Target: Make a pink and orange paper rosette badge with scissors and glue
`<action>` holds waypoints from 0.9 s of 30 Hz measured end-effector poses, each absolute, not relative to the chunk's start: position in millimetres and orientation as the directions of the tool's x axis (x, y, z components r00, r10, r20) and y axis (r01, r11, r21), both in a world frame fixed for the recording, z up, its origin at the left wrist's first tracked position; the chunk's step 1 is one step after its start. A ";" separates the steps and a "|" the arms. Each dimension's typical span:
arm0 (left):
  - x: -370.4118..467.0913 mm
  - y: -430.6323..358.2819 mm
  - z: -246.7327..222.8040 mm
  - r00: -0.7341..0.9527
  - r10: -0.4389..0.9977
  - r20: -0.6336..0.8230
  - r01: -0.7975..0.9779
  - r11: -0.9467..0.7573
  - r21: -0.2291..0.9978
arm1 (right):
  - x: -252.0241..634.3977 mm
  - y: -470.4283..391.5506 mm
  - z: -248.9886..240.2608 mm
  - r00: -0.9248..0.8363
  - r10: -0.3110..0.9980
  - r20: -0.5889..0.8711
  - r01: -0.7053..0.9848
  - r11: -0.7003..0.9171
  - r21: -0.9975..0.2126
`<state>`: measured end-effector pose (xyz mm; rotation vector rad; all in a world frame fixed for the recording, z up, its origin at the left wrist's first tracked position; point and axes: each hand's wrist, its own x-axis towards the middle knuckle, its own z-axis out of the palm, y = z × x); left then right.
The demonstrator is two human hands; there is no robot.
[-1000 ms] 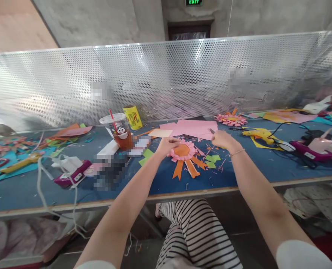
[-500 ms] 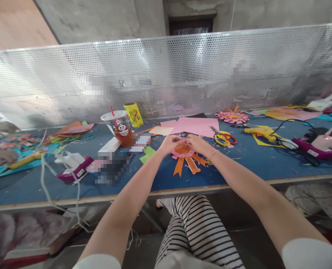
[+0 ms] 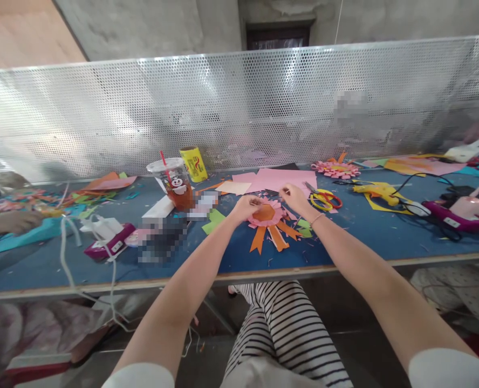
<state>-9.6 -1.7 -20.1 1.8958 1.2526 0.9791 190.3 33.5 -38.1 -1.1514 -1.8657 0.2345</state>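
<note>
A paper rosette (image 3: 267, 213) with a pink pleated rim, an orange centre and orange ribbon tails lies on the blue tabletop in front of me. My left hand (image 3: 245, 209) is closed at its upper left edge, fingers pinching the pink rim. My right hand (image 3: 295, 199) is raised just off the rosette's upper right side, with thumb and fingertips pinched together. Whatever may be between those fingertips is too small to make out. Scissors (image 3: 324, 199) with yellow and red handles lie just right of that hand. Pink paper sheets (image 3: 286, 179) are behind both hands.
A drink cup (image 3: 178, 188) with a red straw and a yellow roll (image 3: 194, 164) stand to the left. Another pink rosette (image 3: 336, 168), a yellow glue gun (image 3: 379, 192) and a purple power strip (image 3: 453, 215) are rightward. A co-worker's hand (image 3: 23, 222) is at far left.
My right hand has come away from the rosette to the right, uncovering more of its pink rim and some green scraps. My left hand stays at the rim. The co-worker's hand has shifted right.
</note>
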 end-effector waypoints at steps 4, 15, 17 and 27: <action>-8.8 -2.2 -18.3 0.248 0.944 0.217 0.355 -0.297 0.886 | 222.2 34.6 -29.0 -0.064 0.799 0.597 0.721 0.451 -0.526; -6.5 -8.5 -13.3 0.247 0.947 0.206 0.007 -0.214 0.977 | 194.9 -0.2 -15.6 -0.376 0.642 0.669 0.600 0.718 -0.353; -6.1 -9.8 -12.7 0.257 0.948 0.188 -0.026 -0.188 0.982 | 182.9 -8.6 -14.8 -0.424 0.556 0.715 0.518 0.796 -0.313; -5.2 -16.1 -7.8 0.315 0.942 0.112 -0.233 -0.038 0.972 | 168.8 -19.0 -17.4 -0.409 0.544 0.733 0.471 0.813 -0.341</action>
